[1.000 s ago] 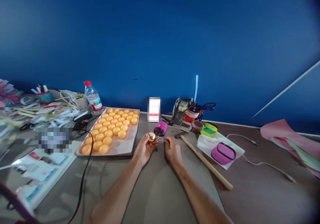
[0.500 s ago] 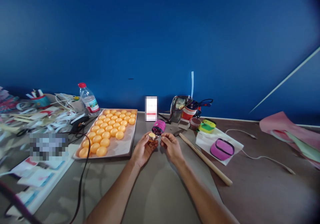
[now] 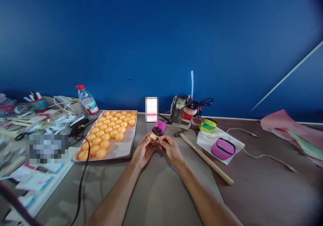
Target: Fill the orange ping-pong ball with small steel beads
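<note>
My left hand (image 3: pixel 143 150) is closed round a small shiny gold round piece (image 3: pixel 153 138) with a pale yellow middle, pinched between thumb and fingers. Against the right edge of that piece, the fingertips of my right hand (image 3: pixel 172 149) come together in a pinch. Whatever those fingertips hold is too small to name. Just beyond both hands lies a purple pouch (image 3: pixel 159 126) with a dark opening facing me and small shiny bits at its mouth.
To the left stands a tray (image 3: pixel 129 145) of orange balls, with a bottle (image 3: pixel 88 101) behind it. A hammer (image 3: pixel 207 158) lies on the right, beside a purple mesh-topped case (image 3: pixel 223 148) on white paper (image 3: pixel 205 139). A black cable (image 3: pixel 82 182) crosses the left side.
My right hand has moved slightly left, so its fingertips now meet the gold piece. My left hand keeps its hold. The whole view has shifted a little.
</note>
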Demonstrator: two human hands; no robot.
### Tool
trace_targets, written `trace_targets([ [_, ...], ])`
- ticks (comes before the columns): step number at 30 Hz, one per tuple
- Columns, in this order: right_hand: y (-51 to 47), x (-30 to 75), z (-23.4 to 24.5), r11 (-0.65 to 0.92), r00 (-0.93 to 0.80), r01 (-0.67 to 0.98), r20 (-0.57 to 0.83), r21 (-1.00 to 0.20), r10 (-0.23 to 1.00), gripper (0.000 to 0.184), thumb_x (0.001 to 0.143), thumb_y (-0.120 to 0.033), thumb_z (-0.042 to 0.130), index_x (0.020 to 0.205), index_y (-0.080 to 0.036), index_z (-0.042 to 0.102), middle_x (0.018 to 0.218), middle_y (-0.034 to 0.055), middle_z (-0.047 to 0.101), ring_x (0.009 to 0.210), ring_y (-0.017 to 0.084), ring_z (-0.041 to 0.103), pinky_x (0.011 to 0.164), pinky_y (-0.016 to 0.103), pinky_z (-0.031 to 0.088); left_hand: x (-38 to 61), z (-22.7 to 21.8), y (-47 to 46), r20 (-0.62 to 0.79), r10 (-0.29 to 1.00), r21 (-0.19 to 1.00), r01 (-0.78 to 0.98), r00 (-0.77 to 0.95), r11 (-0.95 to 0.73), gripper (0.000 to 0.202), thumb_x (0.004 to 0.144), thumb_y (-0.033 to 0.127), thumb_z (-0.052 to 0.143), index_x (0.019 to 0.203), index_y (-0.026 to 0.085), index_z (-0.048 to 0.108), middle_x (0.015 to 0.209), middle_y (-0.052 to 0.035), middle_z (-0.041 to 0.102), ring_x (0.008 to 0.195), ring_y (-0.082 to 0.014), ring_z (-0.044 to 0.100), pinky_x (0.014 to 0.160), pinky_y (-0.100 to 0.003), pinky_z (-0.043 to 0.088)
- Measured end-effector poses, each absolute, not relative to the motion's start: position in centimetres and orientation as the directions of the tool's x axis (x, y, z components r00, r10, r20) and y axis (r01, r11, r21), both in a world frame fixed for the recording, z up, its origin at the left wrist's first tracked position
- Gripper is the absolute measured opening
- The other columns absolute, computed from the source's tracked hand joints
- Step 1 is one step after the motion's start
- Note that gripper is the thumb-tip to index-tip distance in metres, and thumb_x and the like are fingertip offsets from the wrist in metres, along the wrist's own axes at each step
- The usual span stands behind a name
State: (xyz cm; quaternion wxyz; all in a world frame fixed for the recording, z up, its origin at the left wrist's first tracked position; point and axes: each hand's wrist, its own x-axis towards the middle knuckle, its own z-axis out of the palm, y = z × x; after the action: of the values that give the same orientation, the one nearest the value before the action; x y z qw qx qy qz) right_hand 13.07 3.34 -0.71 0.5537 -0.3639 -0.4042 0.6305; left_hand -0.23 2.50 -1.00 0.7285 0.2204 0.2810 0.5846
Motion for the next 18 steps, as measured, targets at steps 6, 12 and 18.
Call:
trace_targets([
  [6, 3.54, 13.05, -0.99, -0.033, -0.112, -0.329, 0.004, -0.944, 0.994, 0.018, 0.061, -0.031, 0.068, 0.070, -0.019, 0.058, 0.053, -0.0060, 0.052, 0.046, 0.008, 0.042, 0.049, 0.022, 0.035, -0.17, -1.22, 2.46, -0.141, 0.974, 0.662, -0.714, 0.178, 0.227, 0.034, 0.073, 0.026, 0.069, 0.105, 0.017, 0.059, 0.090, -0.0062, 0.066, 0.075, -0.0170, 0.063, 0.069, -0.031, 0.051],
  [12, 3.66, 13.08, -1.02, -0.023, -0.080, -0.311, 0.002, -0.950, 0.997, 0.021, 0.061, -0.030, 0.068, 0.076, -0.019, 0.058, 0.053, -0.0053, 0.055, 0.049, 0.010, 0.048, 0.053, 0.024, 0.039, -0.11, -1.00, 2.36, -0.125, 0.975, 0.672, -0.708, 0.182, 0.218, 0.035, 0.073, 0.026, 0.069, 0.105, 0.017, 0.059, 0.086, -0.0054, 0.065, 0.070, -0.0156, 0.062, 0.068, -0.030, 0.050],
  [18, 3.46, 13.01, -0.90, -0.022, -0.074, -0.266, -0.002, -0.964, 0.997, 0.017, 0.061, -0.030, 0.066, 0.071, -0.019, 0.059, 0.054, -0.0053, 0.052, 0.049, 0.009, 0.044, 0.051, 0.023, 0.036, 0.06, -0.73, 2.22, -0.157, 0.975, 0.675, -0.704, 0.159, 0.223, 0.034, 0.072, 0.025, 0.070, 0.104, 0.017, 0.060, 0.088, -0.0057, 0.066, 0.073, -0.0162, 0.063, 0.069, -0.030, 0.051],
])
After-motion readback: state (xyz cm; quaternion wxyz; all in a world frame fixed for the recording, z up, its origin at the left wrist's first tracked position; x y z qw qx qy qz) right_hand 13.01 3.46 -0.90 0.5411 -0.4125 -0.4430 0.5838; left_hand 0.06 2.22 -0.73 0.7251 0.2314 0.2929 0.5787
